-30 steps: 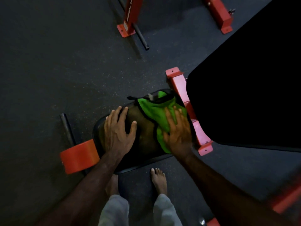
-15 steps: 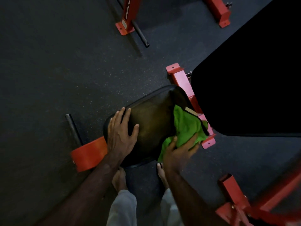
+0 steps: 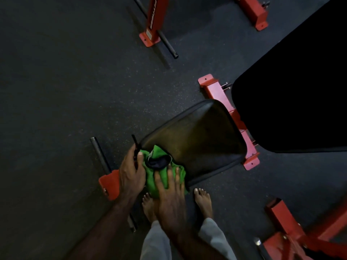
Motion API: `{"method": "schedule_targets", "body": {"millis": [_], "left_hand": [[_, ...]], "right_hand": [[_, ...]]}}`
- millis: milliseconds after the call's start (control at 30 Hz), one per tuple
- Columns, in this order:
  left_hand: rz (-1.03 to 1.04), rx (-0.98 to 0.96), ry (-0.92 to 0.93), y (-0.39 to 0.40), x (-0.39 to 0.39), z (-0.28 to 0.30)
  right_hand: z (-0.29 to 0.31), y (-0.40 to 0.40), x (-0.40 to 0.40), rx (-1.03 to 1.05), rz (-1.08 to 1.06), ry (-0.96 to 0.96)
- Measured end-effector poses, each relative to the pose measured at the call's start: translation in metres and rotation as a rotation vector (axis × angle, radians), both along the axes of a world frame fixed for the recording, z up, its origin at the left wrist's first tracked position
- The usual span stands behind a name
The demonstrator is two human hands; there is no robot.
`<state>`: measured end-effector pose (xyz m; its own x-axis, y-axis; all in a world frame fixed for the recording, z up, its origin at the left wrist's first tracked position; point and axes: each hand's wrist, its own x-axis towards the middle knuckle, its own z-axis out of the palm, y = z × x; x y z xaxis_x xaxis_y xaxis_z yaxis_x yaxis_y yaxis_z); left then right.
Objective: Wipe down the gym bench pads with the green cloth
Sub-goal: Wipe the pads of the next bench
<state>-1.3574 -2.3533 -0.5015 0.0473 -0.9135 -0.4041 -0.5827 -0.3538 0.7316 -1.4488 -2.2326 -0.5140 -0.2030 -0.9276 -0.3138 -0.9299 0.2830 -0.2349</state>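
— Two hands working one green cloth (image 3: 159, 175), bunched at the seat pad's (image 3: 197, 139) seven-o'clock corner.

— Gripping how?

— Right hand (image 3: 170, 196) pressing flat on the cloth, fingers (image 3: 177, 177) straight and spread, not clenched. Left hand (image 3: 131, 173) sitting at the cloth's nine o'clock, thumb touching the green edge, fingers curling over a thin black strap (image 3: 134, 147) at the pad's edge.

— Anything inside the bunch?

— Showing a dark patch at its top; cannot tell what.

— And outward?

— Sitting at the pad's three o'clock, a red frame bar (image 3: 232, 117), then a larger black pad (image 3: 291, 102) beyond it. Lying at nine o'clock, a dark rod (image 3: 99, 152) and a red foot (image 3: 110, 184) just under the left wrist. Standing at six o'clock, two bare feet (image 3: 203, 201) on dark speckled flooring (image 3: 65, 81), grey trouser legs (image 3: 155, 243) below. Showing more red frame parts (image 3: 154, 19) at twelve and at five o'clock.
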Motion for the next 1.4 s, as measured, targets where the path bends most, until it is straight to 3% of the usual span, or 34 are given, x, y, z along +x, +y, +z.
{"method": "schedule_targets", "body": {"millis": [167, 333, 467, 633, 733, 867, 1033, 1100, 1200, 1300, 1400], "left_hand": [[0.17, 0.065, 0.137, 0.009, 0.014, -0.007], [0.447, 0.07, 0.144, 0.003, 0.003, -0.018], [0.462, 0.001, 0.089, -0.008, -0.01, -0.011], [0.318, -0.124, 0.106, -0.011, -0.021, -0.015], [0.19, -0.151, 0.052, -0.011, -0.034, -0.017], [0.121, -0.157, -0.07, -0.014, -0.053, -0.015], [0.144, -0.132, -0.189, -0.015, -0.072, -0.02], [0.166, -0.166, -0.205, -0.014, -0.075, -0.022], [0.185, -0.221, -0.234, -0.011, -0.075, -0.027], [0.225, -0.247, -0.183, -0.01, -0.074, -0.033], [0.163, -0.242, -0.267, -0.007, -0.076, -0.035]], "right_hand": [[0.005, -0.05, -0.031, 0.026, 0.269, -0.123], [0.004, -0.103, -0.04, -0.078, 0.438, -0.135], [0.001, -0.16, -0.051, -0.138, 0.541, -0.094], [-0.007, -0.22, -0.112, -0.244, 0.202, -0.004], [-0.007, -0.225, -0.178, -0.281, 0.12, 0.035], [-0.013, -0.193, -0.234, -0.385, -0.033, 0.046], [-0.014, -0.104, -0.199, -0.384, -0.217, 0.005], [-0.009, -0.061, -0.16, -0.294, -0.149, -0.023], [-0.002, -0.034, -0.111, -0.177, 0.138, -0.044], [-0.004, -0.079, -0.112, -0.224, 0.316, -0.12], [-0.015, -0.143, -0.139, -0.293, 0.365, -0.111]]}}
